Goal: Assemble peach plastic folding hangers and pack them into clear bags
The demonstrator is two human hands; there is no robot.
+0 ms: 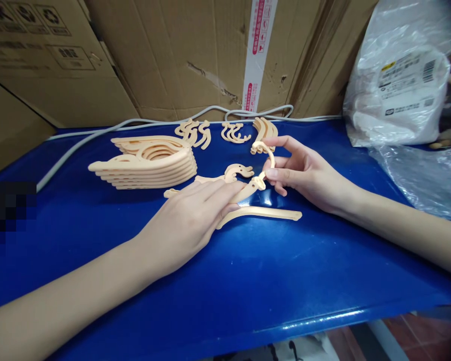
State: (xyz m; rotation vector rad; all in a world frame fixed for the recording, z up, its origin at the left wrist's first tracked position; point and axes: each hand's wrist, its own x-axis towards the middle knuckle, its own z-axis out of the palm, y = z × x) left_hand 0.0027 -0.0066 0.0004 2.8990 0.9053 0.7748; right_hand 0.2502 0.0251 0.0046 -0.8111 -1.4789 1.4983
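A peach plastic hanger body lies flat on the blue table. My left hand rests on it with fingers stretched out flat, pressing it down. My right hand pinches a curved peach hook piece between thumb and fingers at the hanger's neck. Another loose hook lies just behind the hanger.
A stack of several peach hangers sits at the back left. Loose hooks lie near the back. A grey cable runs along cardboard boxes. A plastic bag stands at the right. The table's front edge is close.
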